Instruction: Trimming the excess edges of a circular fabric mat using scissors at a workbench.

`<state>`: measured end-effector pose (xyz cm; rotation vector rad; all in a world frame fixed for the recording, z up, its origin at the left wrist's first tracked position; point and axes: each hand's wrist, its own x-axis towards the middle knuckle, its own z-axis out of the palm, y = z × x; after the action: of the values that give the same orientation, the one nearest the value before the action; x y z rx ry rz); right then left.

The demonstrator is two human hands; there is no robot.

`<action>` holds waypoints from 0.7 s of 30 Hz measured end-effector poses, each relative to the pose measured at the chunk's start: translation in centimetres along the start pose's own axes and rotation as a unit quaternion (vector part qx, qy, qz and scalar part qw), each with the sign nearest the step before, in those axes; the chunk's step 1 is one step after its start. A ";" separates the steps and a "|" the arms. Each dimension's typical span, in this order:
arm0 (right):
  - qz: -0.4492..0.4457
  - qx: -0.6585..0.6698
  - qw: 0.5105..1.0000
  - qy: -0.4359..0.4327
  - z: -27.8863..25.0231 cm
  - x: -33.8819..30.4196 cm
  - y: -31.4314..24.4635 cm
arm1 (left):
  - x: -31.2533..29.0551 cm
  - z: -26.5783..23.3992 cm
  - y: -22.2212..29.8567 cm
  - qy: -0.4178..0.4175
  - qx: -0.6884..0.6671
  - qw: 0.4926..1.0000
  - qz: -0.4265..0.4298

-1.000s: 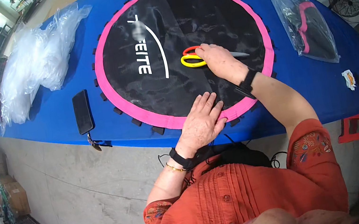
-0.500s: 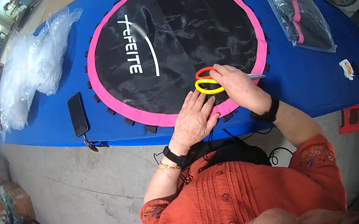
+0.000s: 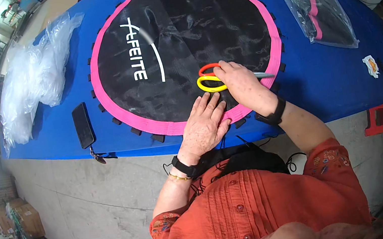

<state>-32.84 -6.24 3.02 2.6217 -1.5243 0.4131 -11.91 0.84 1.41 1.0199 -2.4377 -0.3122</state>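
Note:
A round black trampoline mat [image 3: 214, 18] with a pink border and small black tabs round its edge lies flat on the blue table. My left hand [image 3: 201, 123] rests on its near rim, fingers stretched forward over the border and the black mesh. Just right of it, my right hand [image 3: 242, 85] is closed over a pair of scissors [image 3: 211, 84]. The red and yellow handle loops stick out to the left of that hand, and the grey blades point right toward the pink border. My palm hides the middle of the scissors.
Crumpled clear plastic [image 3: 38, 77] lies at the left of the blue table [image 3: 328, 80], with a phone [image 3: 83, 126] nearer the front edge. At the right are a clear bag [image 3: 318, 10] holding a folded pink-and-black mat and a small crumpled wrapper [image 3: 371, 67]. A red stool [image 3: 381, 118] stands beyond the table's edge.
My right hand has shifted a little left and up across the mat, carrying the scissors. My left hand stays nearly in place on the rim.

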 end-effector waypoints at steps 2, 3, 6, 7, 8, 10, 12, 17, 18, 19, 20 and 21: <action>0.011 -0.012 1.000 -0.023 0.4 1.0 0.4 | 0.1 0.0 0.1 0.004 0.005 1.000 0.004; 0.008 -0.027 0.999 -0.024 0.4 1.3 0.4 | 0.1 0.1 0.0 0.005 0.006 1.000 0.003; 0.026 -0.016 0.998 -0.049 -0.1 0.9 -0.5 | 0.0 0.2 0.0 0.006 0.003 1.000 -0.001; 0.025 -0.017 0.998 -0.048 -0.1 0.4 -0.8 | 0.0 0.2 0.0 0.007 -0.005 1.000 -0.003; 0.023 -0.023 0.999 -0.039 -0.1 -0.2 -1.0 | 0.1 0.2 -0.1 0.008 -0.005 1.000 -0.003; 0.024 -0.030 0.999 -0.031 -0.2 -0.7 -1.1 | 0.1 0.1 0.0 -0.002 -0.009 1.000 -0.001; 0.016 -0.059 0.998 -0.035 -0.3 -0.5 -1.3 | 0.1 0.0 0.0 0.000 -0.007 1.000 -0.001; 0.015 -0.071 0.996 -0.048 0.9 2.4 -1.0 | 0.1 0.3 0.0 0.005 0.007 1.000 -0.002; 0.014 -0.070 0.996 -0.047 0.9 2.5 -1.1 | 0.1 0.4 0.0 0.005 0.007 1.000 -0.002; 0.020 -0.067 0.997 -0.043 0.9 2.6 -1.2 | 0.0 0.4 0.0 0.006 0.006 1.000 -0.003; 0.025 -0.064 0.997 -0.039 0.9 2.7 -1.3 | -0.1 0.4 0.0 0.007 0.008 1.000 -0.004; 0.023 -0.064 0.997 -0.038 1.0 2.6 -1.2 | 0.0 0.5 0.0 0.007 0.006 1.000 -0.004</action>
<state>-30.36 -8.01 2.89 2.5357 -1.5793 0.2125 -12.18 0.86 1.01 1.0342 -2.4259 -0.2914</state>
